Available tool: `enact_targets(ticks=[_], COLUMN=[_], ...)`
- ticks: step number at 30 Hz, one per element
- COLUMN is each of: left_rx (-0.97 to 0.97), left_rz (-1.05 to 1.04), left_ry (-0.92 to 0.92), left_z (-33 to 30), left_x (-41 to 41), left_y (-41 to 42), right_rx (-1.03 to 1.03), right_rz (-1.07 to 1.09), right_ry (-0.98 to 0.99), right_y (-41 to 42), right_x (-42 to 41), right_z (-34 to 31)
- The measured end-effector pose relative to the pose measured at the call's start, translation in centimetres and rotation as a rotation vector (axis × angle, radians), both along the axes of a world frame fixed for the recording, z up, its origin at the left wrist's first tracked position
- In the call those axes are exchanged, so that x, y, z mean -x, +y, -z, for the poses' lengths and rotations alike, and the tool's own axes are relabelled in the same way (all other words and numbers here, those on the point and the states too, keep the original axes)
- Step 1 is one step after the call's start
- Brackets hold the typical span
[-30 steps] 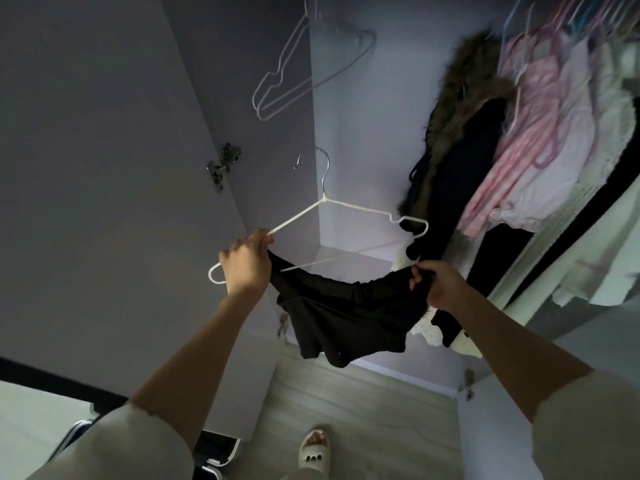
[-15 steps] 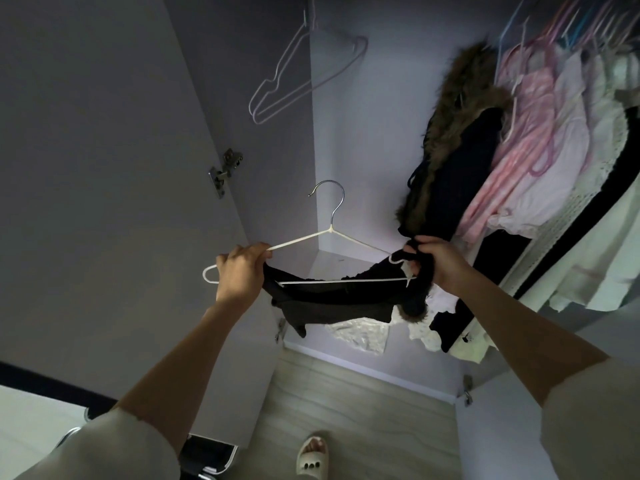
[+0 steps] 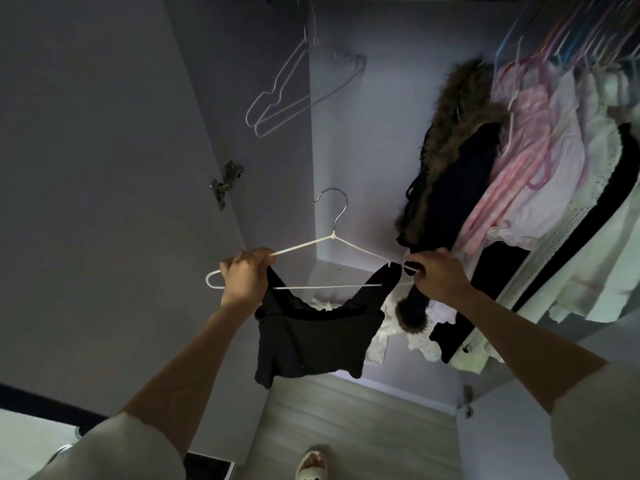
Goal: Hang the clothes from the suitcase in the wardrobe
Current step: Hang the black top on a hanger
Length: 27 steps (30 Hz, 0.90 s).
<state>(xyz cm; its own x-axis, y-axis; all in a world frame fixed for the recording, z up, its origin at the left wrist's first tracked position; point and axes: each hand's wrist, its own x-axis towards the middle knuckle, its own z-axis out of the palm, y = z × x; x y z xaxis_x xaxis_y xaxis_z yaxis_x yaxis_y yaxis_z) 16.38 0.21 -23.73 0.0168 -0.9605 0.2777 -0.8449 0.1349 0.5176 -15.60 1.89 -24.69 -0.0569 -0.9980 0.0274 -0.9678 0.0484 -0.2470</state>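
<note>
A small black strappy top hangs from a white wire hanger with a metal hook, held up in front of the open wardrobe. My left hand grips the hanger's left shoulder together with the top's left strap. My right hand pinches the right strap at the hanger's right end. The top's body droops below the hanger bar. The suitcase is not in view.
Two empty white hangers hang at the wardrobe's upper left. A fur-trimmed dark coat and pink and white clothes crowd the right side. The open door with its hinge stands on the left. A slippered foot shows on the wooden floor.
The right strap has been pulled over the hanger's right end, and the top now hangs flat below the bar instead of bunched. The hanger sits level with its hook upright.
</note>
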Motion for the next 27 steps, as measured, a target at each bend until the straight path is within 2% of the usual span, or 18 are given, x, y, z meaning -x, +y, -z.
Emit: enact_targets(ticks=[2, 5, 7, 11, 14, 19, 23, 27], left_rx=[0.000, -0.001, -0.045, -0.268, -0.362, -0.309, -0.223, -0.080], left_rz=[-0.017, -0.060, -0.105, -0.139, -0.090, 0.059, 0.142, 0.234], left_ry=[0.026, 0.016, 0.001, -0.025, 0.041, 0.115, 0.133, 0.141], left_z=[0.0, -0.3, -0.6, -1.2, -1.8, -3.5, -5.7, -9.5], left_x=[0.0, 0.5, 1.3, 3.4, 5.2, 8.1, 9.5, 10.6], left_y=[-0.4, -1.0, -1.6, -3.1, -3.9, -5.2, -7.2, -9.3], right_rx=[-0.072, -0.169, -0.134, -0.022, 0.060, 0.040, 0.048, 0.051], right_rz=[-0.100, -0.170, -0.154, -0.101, -0.047, 0.252, 0.394, 0.479], right_ry=[0.012, -0.124, -0.165, -0.247, -0.246, -0.445, -0.599, -0.903], right_y=[-0.1, 0.1, 0.7, 1.8, 1.6, -0.5, -2.1, -3.8], right_x=[0.0, -0.2, 0.0, -0.1, -0.8, -1.1, -1.6, -1.8], right_z=[0.4, 0.5, 0.5, -0.3, -1.8, -3.7, -6.5, -9.8])
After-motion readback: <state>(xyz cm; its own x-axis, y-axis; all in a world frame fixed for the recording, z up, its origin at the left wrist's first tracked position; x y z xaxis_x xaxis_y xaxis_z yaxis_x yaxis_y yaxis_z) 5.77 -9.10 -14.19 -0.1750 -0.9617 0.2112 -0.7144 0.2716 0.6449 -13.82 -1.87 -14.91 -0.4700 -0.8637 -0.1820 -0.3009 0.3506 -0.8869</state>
